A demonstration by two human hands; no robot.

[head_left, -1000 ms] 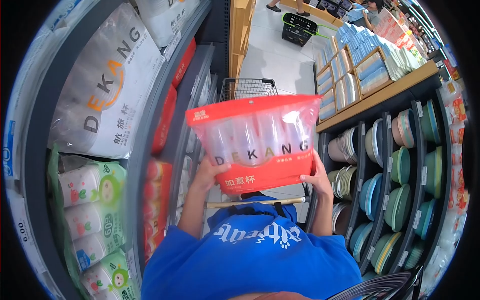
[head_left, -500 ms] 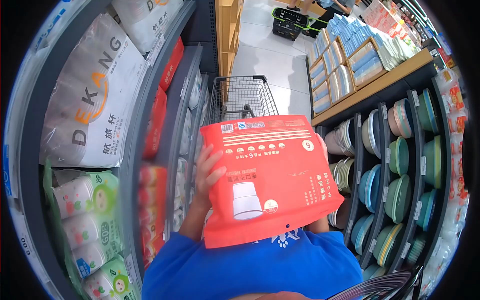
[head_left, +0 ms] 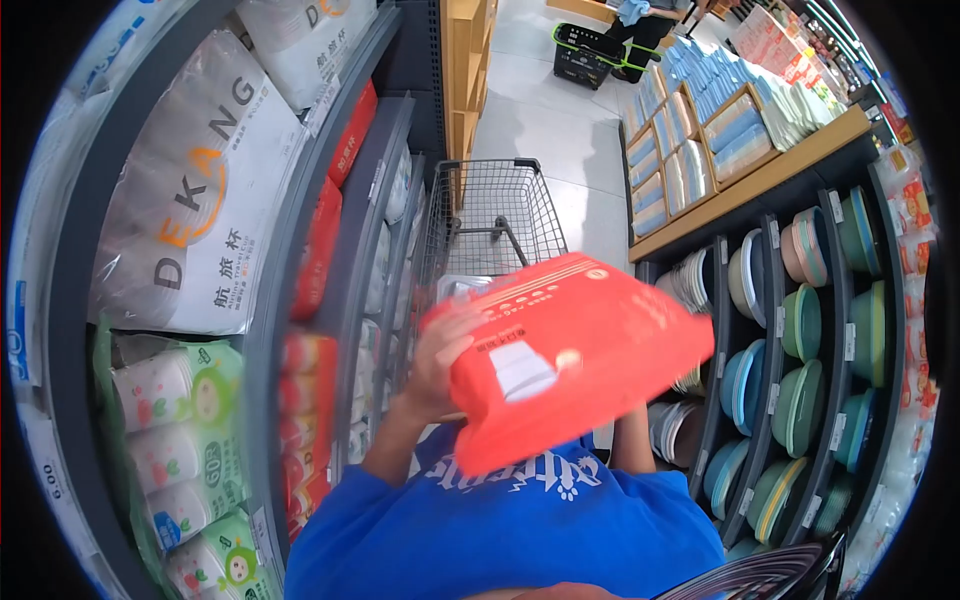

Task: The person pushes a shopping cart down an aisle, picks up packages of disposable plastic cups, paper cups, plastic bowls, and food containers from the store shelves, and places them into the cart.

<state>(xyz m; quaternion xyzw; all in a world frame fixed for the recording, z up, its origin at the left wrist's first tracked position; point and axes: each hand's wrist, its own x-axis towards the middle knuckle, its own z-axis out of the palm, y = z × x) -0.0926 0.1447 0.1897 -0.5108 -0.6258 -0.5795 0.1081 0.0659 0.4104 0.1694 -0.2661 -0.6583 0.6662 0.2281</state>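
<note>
A red pack of disposable cups (head_left: 590, 340), with a white cup printed on it, is held in front of my chest. It is tilted, its right side reaching farther out. My left hand (head_left: 445, 355) is closed on the pack's left edge, fingers over the top face. Behind the pack's lower right side my right forearm (head_left: 632, 440) rises to it; the right hand's fingers are hidden. Just beyond the pack is a wire shopping cart (head_left: 500, 205), with something in clear plastic (head_left: 458, 287) partly showing inside.
Left shelves carry clear DEKANG cup packs (head_left: 200, 190), green-wrapped rolls (head_left: 190, 420) and red packs (head_left: 318, 250). Bowls (head_left: 797, 405) stack on the right rack below a wooden display of folded cloths (head_left: 690, 150). Farther up the aisle, a person stands by a black basket (head_left: 585, 58).
The pack has swung and tilted, its right side moving away and its near edge lifting off my shirt. More of the cart shows. A distant person has come further into view.
</note>
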